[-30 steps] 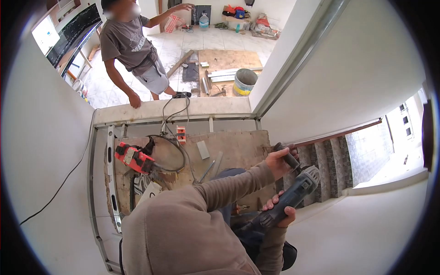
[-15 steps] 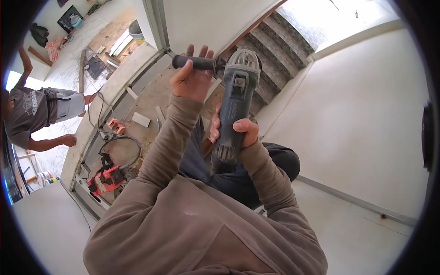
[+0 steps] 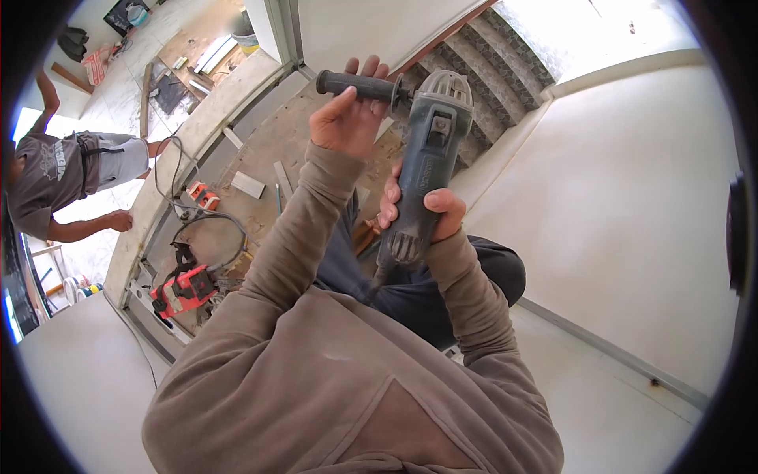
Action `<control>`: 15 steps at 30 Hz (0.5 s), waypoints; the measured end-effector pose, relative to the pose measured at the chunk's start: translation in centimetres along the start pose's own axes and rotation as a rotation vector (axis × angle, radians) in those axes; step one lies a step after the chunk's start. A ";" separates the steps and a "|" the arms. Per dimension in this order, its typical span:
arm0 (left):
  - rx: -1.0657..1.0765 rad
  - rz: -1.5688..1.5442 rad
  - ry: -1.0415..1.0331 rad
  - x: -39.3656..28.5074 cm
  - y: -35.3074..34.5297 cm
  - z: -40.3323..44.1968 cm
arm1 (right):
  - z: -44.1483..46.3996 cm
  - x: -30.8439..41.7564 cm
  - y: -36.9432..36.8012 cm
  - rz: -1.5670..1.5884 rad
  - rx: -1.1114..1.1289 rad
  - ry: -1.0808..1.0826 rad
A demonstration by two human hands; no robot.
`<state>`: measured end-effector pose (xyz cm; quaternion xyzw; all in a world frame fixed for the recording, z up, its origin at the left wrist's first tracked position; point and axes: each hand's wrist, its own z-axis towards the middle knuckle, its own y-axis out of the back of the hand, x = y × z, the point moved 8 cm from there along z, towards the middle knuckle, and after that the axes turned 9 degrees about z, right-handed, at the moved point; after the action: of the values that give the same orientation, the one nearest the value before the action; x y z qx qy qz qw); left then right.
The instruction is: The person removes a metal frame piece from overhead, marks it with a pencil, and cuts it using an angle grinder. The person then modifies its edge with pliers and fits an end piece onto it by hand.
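Observation:
My right hand (image 3: 447,212) is wrapped round the dark body of an angle grinder (image 3: 426,170), its thumb on the near side and fingertips showing on the left. The grinder stands roughly upright in view, head with metal guard at the top. From the head a black side handle (image 3: 357,85) sticks out to the left. My left hand (image 3: 347,118) is at this handle, thumb against its near side and straight fingers reaching up behind it, not curled round. The grinder's disc side faces away and is hidden.
A red power tool (image 3: 186,291) with a cord and an orange-red item (image 3: 204,196) lie on the dusty floor at left, among offcuts (image 3: 248,185). Dark stairs (image 3: 501,67) rise at upper right beside a white wall (image 3: 608,189). Another person (image 3: 71,174) stands beyond the ledge.
The grinder and both hands have shifted a little up and to the right in view. My right hand keeps its hold; my left hand stays at the side handle, fingers still extended.

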<state>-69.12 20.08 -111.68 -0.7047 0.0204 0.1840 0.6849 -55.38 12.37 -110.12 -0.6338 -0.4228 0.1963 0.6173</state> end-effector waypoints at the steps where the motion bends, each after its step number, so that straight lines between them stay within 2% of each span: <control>1: -0.021 0.086 -0.040 -0.1 0.2 0.0 | 0.0 0.2 0.1 0.008 0.020 0.004; 2: -0.041 0.171 -0.082 -0.3 0.5 -0.1 | 0.1 0.3 0.1 0.015 0.040 0.007; 5: -0.125 0.114 -0.074 1.0 4.8 0.9 | 0.1 -0.3 0.0 -0.015 0.013 -0.011; 8: -0.357 0.105 -0.013 1.1 5.0 0.8 | 0.1 -0.5 0.0 -0.042 0.000 -0.020; 11: -0.042 -0.138 0.032 0.0 0.4 -0.2 | 0.0 -0.3 0.3 -0.019 -0.015 0.001; 15: -0.047 0.160 -0.078 -0.7 0.9 0.2 | 0.2 0.4 0.1 0.016 0.041 0.014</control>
<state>-70.02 20.11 -112.32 -0.7090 0.0457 0.2657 0.6517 -55.30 12.85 -110.11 -0.6258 -0.4094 0.2053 0.6314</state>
